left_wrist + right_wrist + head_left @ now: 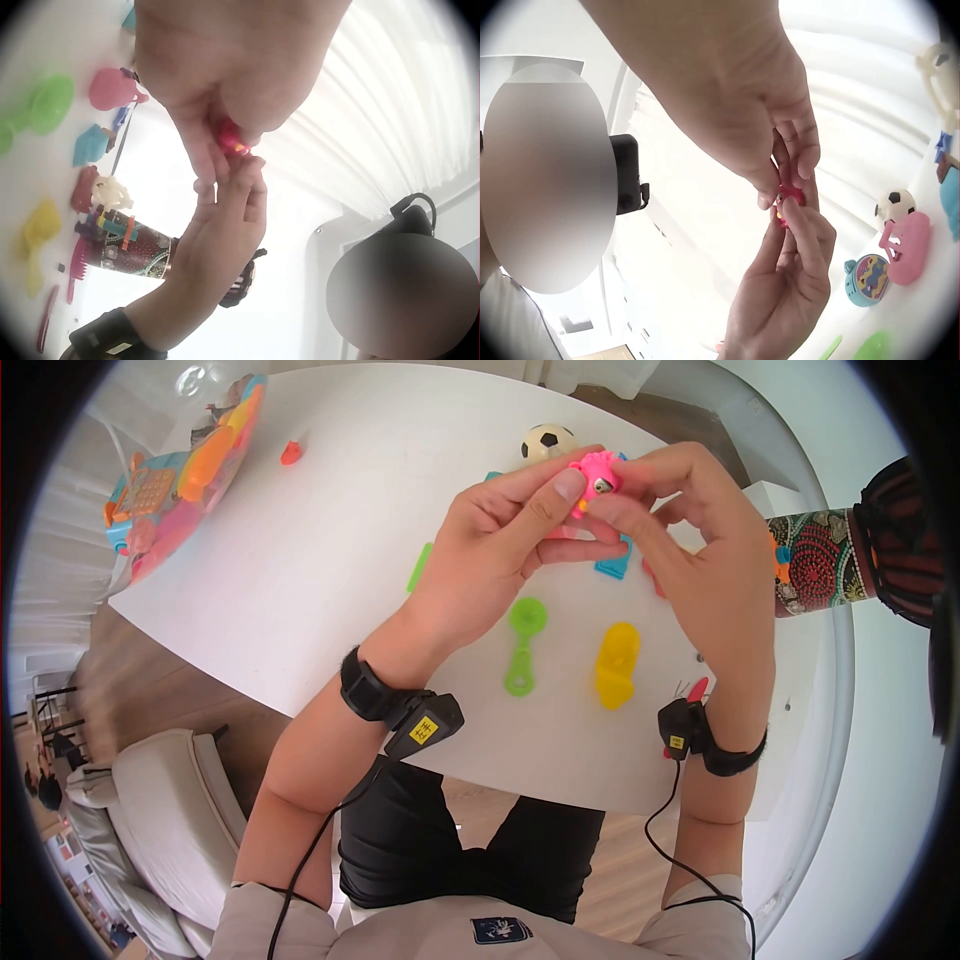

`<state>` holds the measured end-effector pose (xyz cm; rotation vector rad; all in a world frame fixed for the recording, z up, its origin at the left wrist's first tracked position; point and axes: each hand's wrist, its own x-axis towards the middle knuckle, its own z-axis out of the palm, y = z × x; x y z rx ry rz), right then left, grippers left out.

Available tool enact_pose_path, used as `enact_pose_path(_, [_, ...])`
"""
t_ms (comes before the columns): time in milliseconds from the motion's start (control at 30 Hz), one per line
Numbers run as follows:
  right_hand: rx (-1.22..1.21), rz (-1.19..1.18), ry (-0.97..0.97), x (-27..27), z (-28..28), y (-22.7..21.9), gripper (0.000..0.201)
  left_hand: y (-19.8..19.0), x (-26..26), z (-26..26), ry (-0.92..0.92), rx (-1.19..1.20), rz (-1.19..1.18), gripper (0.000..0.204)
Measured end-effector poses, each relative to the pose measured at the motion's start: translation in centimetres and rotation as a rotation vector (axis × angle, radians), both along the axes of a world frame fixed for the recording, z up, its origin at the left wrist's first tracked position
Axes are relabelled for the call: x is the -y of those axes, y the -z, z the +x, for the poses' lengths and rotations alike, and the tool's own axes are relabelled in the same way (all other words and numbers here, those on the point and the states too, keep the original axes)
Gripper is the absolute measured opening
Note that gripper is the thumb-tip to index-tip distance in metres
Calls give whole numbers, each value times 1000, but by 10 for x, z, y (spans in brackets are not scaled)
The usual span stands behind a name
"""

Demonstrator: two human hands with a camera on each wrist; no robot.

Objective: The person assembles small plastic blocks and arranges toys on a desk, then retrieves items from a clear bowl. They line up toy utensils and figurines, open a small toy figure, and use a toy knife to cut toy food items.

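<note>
A small pink toy (601, 478) with an eye and a yellow spot is held up above the table between both hands. The left hand (490, 545) pinches it from the left, thumb on its face. On its other side the right hand (705, 545) has thumb and fingers at the toy's edge. In the left wrist view the toy (232, 139) is partly hidden by the left hand (225, 67), with the right hand's (217, 240) fingertips touching it. The right wrist view shows the toy (789, 202) between the fingertips of both hands.
On the white table (330, 560) lie a green toy (522, 645), a yellow toy (617, 665), a soccer ball (547, 442) and a small red piece (291, 453). A clear bag of toys (190, 475) is at the far left, a patterned drum (820, 560) at the right.
</note>
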<state>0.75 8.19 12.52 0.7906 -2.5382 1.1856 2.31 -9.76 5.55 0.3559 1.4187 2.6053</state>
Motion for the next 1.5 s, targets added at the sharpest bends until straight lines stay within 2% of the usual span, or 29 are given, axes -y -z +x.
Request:
enact_pose_path(33, [73,-34,-7,-1,-1,-2,18,0,0,0,43,-8,39,45])
enact_pose_path(167, [67,-44,-12,2,2,-3,12,0,-2,1,29,-9,56,45])
enact_pose_path(367, [-46,-37,-41,2,1,-1,10,6,2,-2,68,-20,122,46])
enact_pose_path(467, [-151,48,-61,-3,-3,-3,16,7,4,-2,110,-66,36,48])
enact_pose_path(567, [-93,63,-84,-2,0,-7,28,5,-1,-1,67,-22,76,49])
enact_pose_path(633, [-206,81,0,4,2,-3,36,4,-3,0,53,8,146,47])
enact_pose_path(767, [-223,41,23,10,3,1,37,5,1,1,96,6,131,50])
enact_pose_path(933, [-261,30,30,7,1,0,36,-1,2,1,204,28,276,52])
enact_pose_path(1167, [-234,24,18,6,1,-1,36,-6,4,0,193,49,285,55])
enact_pose_path(1267, [-255,77,9,4,0,1,36,-1,8,-3,244,48,278,55])
enact_pose_path(1333, [-95,21,76,5,3,1,35,3,9,-3,243,85,305,55])
enact_pose_path(1500, [-133,4,20,4,-2,6,35,3,12,-4,253,136,334,55])
